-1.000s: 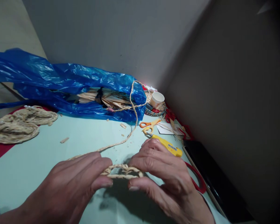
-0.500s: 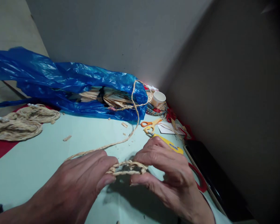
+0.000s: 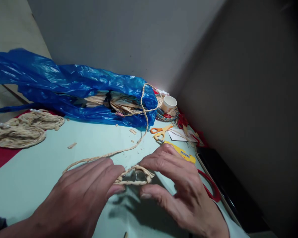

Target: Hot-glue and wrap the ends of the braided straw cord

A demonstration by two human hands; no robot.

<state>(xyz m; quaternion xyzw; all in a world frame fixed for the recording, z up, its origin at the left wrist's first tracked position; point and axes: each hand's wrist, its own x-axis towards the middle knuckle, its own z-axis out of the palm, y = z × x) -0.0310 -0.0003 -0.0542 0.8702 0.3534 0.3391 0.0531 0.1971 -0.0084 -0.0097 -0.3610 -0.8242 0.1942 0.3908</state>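
My left hand (image 3: pixel 79 188) pinches a loop of braided straw cord (image 3: pixel 136 182) between thumb and fingers. The loop extends from its fingertips to the right, with a gap between its upper and lower strands. Around the loop's far end sits my right hand (image 3: pixel 178 185), thumb and forefinger apart. Its forefinger is by the upper strand, perhaps touching it; the thumb is below, clear of the lower strand. A long tail of the cord (image 3: pixel 109 154) runs from behind my left hand over the table to a blue plastic bag. What my left fingers cover is hidden.
The blue plastic bag (image 3: pixel 72 79) holds dry straw strips (image 3: pixel 124 104). Braided coils (image 3: pixel 22 132) lie left. Farther right are a basket with a white cup (image 3: pixel 169 103), scissors (image 3: pixel 160 132), a yellow cutter (image 3: pixel 183 152), a red ring (image 3: pixel 212 186) and a black flat object (image 3: pixel 228 185).
The right thumb and forefinger have spread and eased off the loop. The loop has opened taller, its upper strand raised. My left hand keeps its pinch in nearly the same spot.
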